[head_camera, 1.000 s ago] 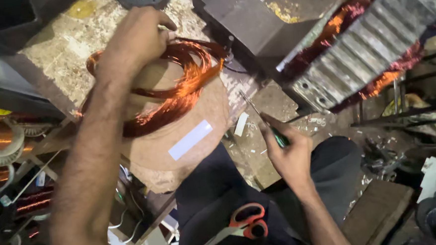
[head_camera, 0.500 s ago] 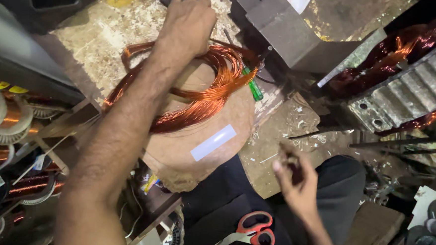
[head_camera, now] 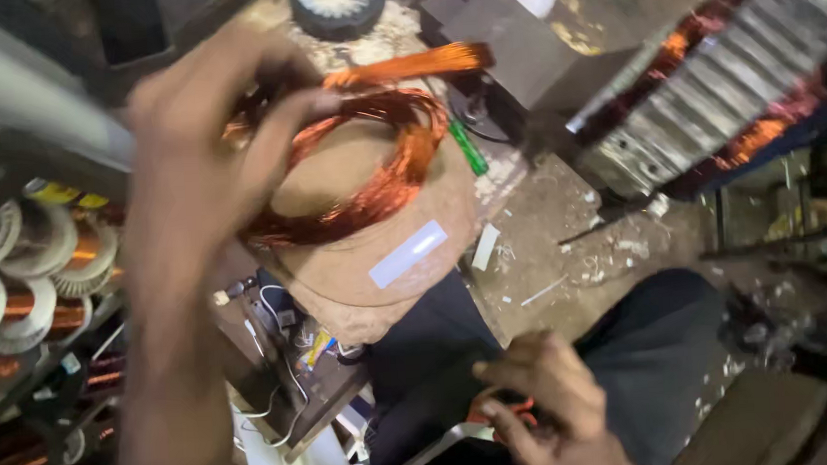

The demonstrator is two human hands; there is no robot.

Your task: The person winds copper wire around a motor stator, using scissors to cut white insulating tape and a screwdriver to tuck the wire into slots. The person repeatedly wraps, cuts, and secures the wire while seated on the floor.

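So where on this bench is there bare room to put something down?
One littered patch of benchtop, between the round board and the stator. The left hand and copper coil fill the board; spools crowd the left edge.

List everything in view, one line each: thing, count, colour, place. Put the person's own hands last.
copper wire coil: one, orange, on the brown pad
brown pad: one, tan with a white strip, centre
green tool: one, green, right of the coil
finned metal motor body: one, grey with orange windings, upper right
wire spools: several, white with orange wire, left edge
scissors: one, red handles, mostly hidden under the right hand
left hand: fingers on the coil
right hand: low centre, over the scissors; grip unclear
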